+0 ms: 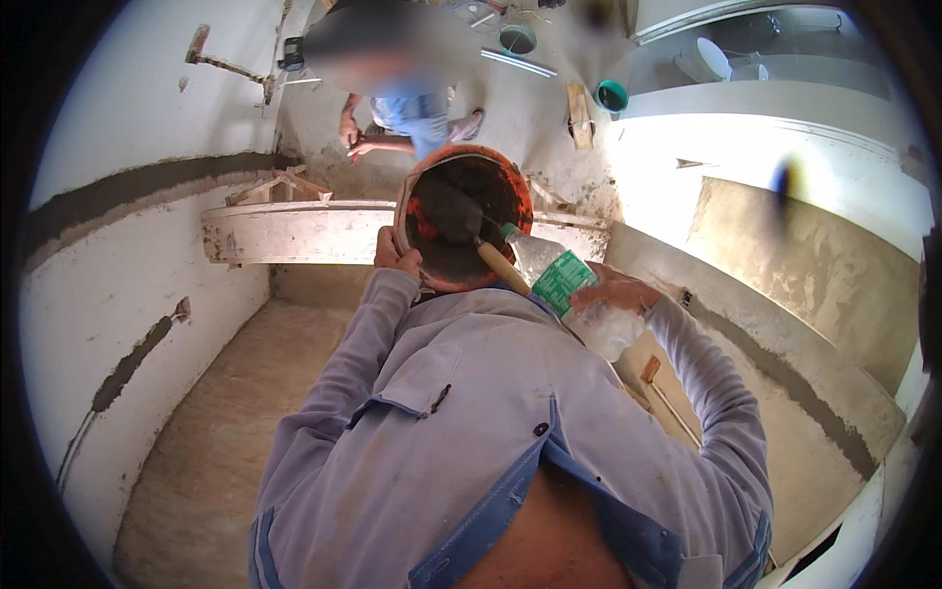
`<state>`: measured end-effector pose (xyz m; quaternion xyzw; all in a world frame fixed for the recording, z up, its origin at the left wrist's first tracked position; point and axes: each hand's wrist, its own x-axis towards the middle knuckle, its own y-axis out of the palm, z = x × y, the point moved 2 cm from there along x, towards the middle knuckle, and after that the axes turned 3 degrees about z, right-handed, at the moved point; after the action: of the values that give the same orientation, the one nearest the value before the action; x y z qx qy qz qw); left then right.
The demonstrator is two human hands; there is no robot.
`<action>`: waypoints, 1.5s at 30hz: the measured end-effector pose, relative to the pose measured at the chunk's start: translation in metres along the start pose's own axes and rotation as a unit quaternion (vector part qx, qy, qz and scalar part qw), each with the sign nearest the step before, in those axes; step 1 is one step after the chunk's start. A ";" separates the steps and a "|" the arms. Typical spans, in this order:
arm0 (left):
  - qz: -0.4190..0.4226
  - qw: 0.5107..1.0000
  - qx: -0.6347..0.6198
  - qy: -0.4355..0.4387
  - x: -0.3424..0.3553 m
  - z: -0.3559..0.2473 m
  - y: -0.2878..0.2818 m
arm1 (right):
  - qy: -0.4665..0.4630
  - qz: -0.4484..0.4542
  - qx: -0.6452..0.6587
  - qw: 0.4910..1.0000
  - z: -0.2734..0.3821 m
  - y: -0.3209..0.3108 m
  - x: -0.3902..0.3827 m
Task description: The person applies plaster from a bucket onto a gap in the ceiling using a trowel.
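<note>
In the head view, the person's left hand (395, 251) is closed on the near left side of an orange bucket (514, 187), which is held in front of the waist with its mouth turned up toward the camera. The right hand (620, 291) is wrapped around a clear plastic bottle (538, 257) with a green label (563, 281); the bottle lies tilted, its green neck end close to the bucket's right rim and its base off to the lower right. Whether the neck touches the rim, or has a cap on it, I cannot tell. A trowel (501, 265) stands in the bucket — its wooden handle leans out over the near right edge, and its blade lies inside, smeared the same dark grey as the bucket's inner walls. Behind the bucket a pale, stained plank (304, 234) runs across from left to right; I cannot tell whether the bucket rests on it. Past the plank a co-worker in blue trousers (420, 118) is bent low, hands near each other. Farther back on the floor are a green bucket (611, 95), a piece of wood (580, 116) and some metal bars (518, 63) — while on the left, a dark grey band (162, 182) crosses the white wall (118, 108).
</note>
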<state>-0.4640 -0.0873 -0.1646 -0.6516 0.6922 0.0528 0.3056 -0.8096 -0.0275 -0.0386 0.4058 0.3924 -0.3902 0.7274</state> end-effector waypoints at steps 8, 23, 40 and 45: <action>-0.020 1.000 -0.001 -0.023 -0.006 0.003 -0.002 | -0.015 0.001 0.012 1.000 0.006 0.005 -0.005; -0.005 0.991 0.046 -0.122 -0.013 0.006 -0.011 | -0.012 -0.039 -0.057 0.998 0.019 0.009 -0.008; -0.041 0.997 0.027 -0.061 -0.013 0.007 -0.017 | 0.013 -0.026 -0.085 0.996 0.039 0.008 -0.014; -0.039 0.997 0.028 -0.056 -0.015 0.007 -0.017 | -0.012 -0.052 -0.057 0.997 0.021 -0.004 -0.004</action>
<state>-0.4464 -0.0739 -0.1574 -0.6653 0.6494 0.0574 0.3638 -0.8095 -0.0470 -0.0283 0.3375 0.4256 -0.4094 0.7331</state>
